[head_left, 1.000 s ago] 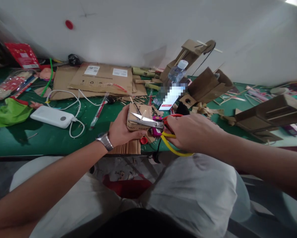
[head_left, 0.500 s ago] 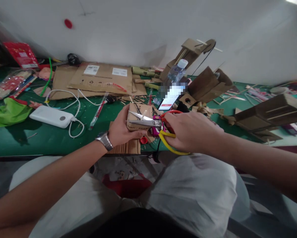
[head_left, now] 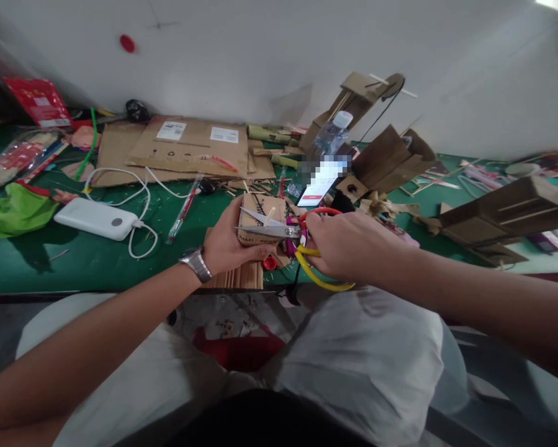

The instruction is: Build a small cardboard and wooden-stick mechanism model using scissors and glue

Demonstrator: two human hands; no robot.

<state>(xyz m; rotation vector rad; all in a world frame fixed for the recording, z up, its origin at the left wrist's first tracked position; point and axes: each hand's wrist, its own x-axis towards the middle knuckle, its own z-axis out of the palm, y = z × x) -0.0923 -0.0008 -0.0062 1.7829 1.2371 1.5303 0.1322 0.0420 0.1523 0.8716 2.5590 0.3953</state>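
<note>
My left hand point(head_left: 229, 239) grips a small cardboard box point(head_left: 255, 238) from its left side, thumb along the near edge. A short pale wooden stick point(head_left: 270, 215) and a dark cord show at the box's top. My right hand point(head_left: 346, 245) is closed around the handles of scissors point(head_left: 292, 231), one handle red and the other yellow. The blades are parted and point left over the box, with the stick close to them. Whether the blades touch the stick I cannot tell. Just below the box lies a red cap point(head_left: 270, 263).
A lit phone point(head_left: 319, 183) leans by a clear bottle point(head_left: 329, 136) behind my hands. Cardboard structures point(head_left: 502, 211) stand at the right. To the left lie a white power bank point(head_left: 96, 218) with its cable, a green cloth point(head_left: 18, 211) and flat cardboard point(head_left: 190, 149).
My right hand and the scissors have shifted slightly left, and the blades' angle looks a little different. The left hand and the box stay nearly where they were.
</note>
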